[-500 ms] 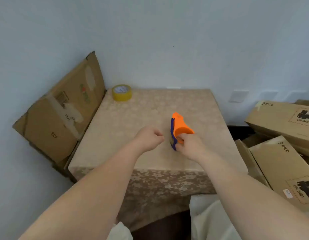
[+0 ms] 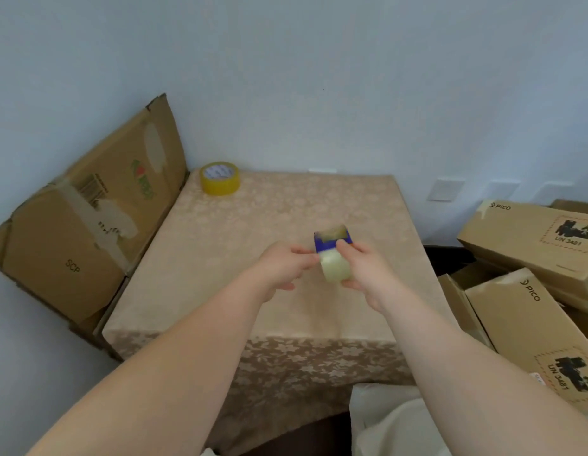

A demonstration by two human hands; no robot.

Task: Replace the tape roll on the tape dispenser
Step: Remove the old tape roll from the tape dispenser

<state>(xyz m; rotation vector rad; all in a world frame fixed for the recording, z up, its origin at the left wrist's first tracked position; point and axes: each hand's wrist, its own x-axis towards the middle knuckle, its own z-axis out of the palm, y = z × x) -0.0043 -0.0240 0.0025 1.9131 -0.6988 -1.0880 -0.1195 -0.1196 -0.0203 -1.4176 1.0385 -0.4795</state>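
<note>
**boxcutter_bob:** So compared to half a second back, the dispenser isn't lying on the tabletop under the right hand anymore. It's been lifted and turned, so now you see its blue end and not the orange shell. The left hand has also come in from hovering beside it.

**tapehead77:** Yep, only the one head view, so that's all we get. Right hand is closed around the pale, nearly clear roll, thumb on top, fingers curled underneath. Left hand is pinched together at the roll's left edge. It's blurry there, so I can't say if it's gripping the roll or the blue frame.

**boxcutter_bob:** Why hold it up like that, though?

**tapehead77:** My guess is that lifting it clear of the tabletop lets one hand steady the body while the other works the old roll off its hub. Looks like the removal step, barely started.

**boxcutter_bob:** And the replacement?

**tapehead77:** The yellow roll is lying flat at the far left corner of the tabletop, well apart from both hands, just beside the flattened cardboard leaning on the wall. Untouched, probably parked there out of the way until the hub's free. More boxes are stacked on the right.
</note>
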